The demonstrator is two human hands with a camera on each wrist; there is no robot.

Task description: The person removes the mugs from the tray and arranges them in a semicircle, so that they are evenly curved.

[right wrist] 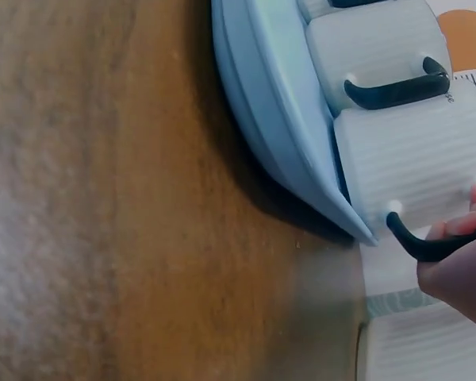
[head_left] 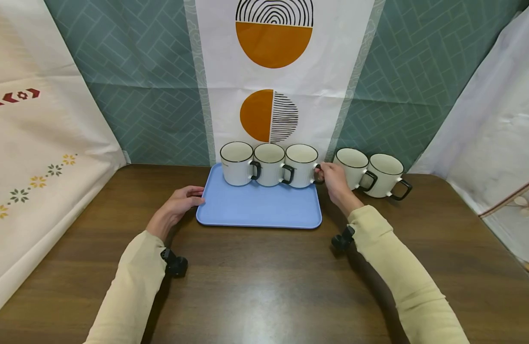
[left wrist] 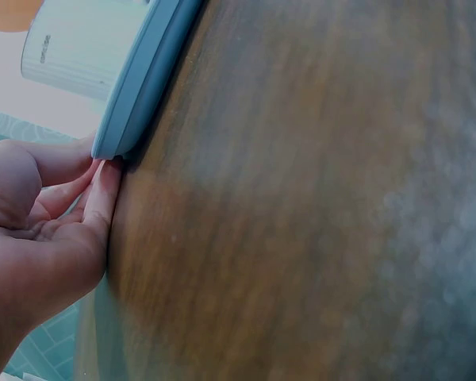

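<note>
A light blue tray (head_left: 260, 205) lies on the table with three white, dark-rimmed mugs in a row along its far side. My left hand (head_left: 178, 206) holds the tray's left edge; in the left wrist view the thumb and fingers (left wrist: 103, 190) meet at the tray's rim (left wrist: 139, 87). My right hand (head_left: 335, 181) grips the black handle (right wrist: 428, 248) of the rightmost mug (head_left: 301, 165) on the tray. To its left stand the middle mug (head_left: 269, 165) and the left mug (head_left: 237, 165), handles pointing right.
Two more white mugs, a nearer-left one (head_left: 351, 162) and a right one (head_left: 385, 174), stand on the table right of the tray, close beside my right hand. A patterned cloth (head_left: 161, 95) hangs behind the brown wooden table (head_left: 264, 277). White cloths (head_left: 54, 167) flank both sides.
</note>
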